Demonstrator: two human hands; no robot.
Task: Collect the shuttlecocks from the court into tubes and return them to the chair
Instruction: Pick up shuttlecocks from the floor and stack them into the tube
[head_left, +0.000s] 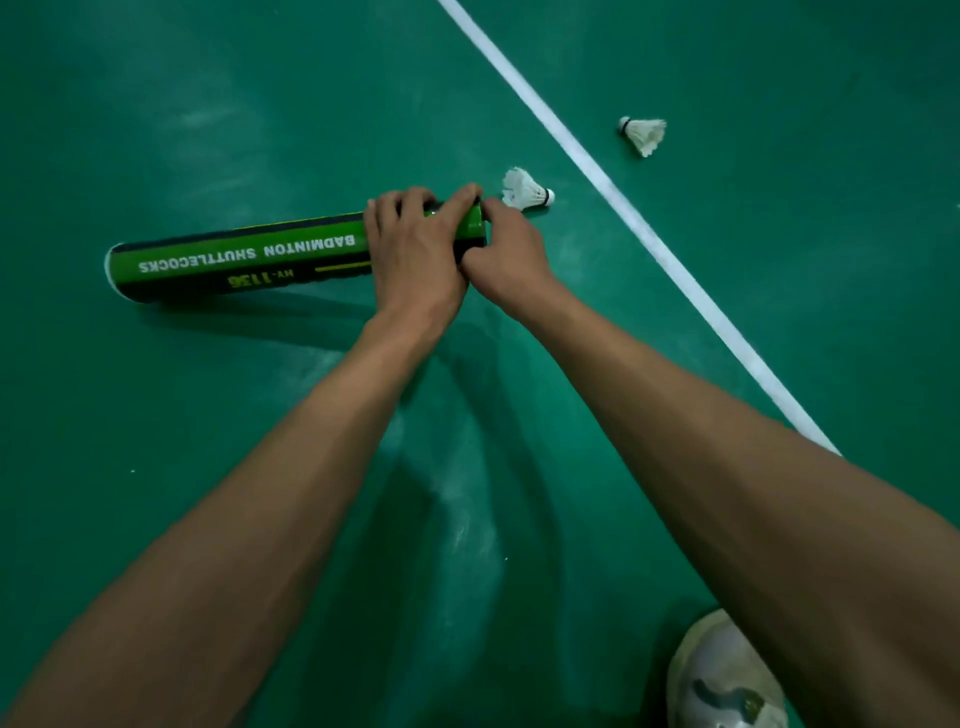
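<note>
Two white shuttlecocks are lying on the green floor (208, 104): the nearer shuttlecock (525, 191) and the farther shuttlecock (644, 134). One green tube (249, 257) is lying there, and only this one is showing. Two hands are showing, the left hand (415, 254) and the right hand (511, 257), both gripping the one tube at the same end. One white line (623, 208) is crossing the floor, and one pale shoe (722, 675) is showing at the lower edge.

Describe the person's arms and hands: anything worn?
Nothing worn. Left hand and right hand have no gloves, rings, watch or wristbands visible. Fingers untaped. Left forearm and right forearm bare to the frame edge, no sleeves in view.
</note>
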